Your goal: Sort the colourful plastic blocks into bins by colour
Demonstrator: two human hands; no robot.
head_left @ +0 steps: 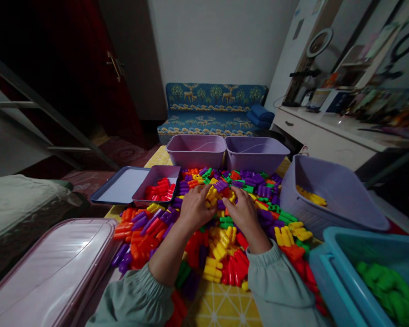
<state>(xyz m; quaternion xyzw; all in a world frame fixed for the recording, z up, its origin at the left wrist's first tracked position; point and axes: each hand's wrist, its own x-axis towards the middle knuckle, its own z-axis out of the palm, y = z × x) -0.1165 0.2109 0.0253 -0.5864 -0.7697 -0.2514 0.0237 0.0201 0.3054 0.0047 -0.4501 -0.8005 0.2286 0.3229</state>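
A large heap of finger-shaped plastic building blocks in red, yellow, purple, green and orange covers the table in front of me. My left hand reaches into the middle of it, thumb and fingers curled round a yellow block. Just to the right, my right hand has its thumb and fingers apart, low over the heap. A purple block lies between the fingertips of both hands. Nearer to me are more yellow blocks and red blocks.
Two purple bins stand at the back. A shallow box with red blocks sits left, beside a lid. On the right are a purple bin holding yellow blocks and a teal bin with green ones. A pink lid lies front left.
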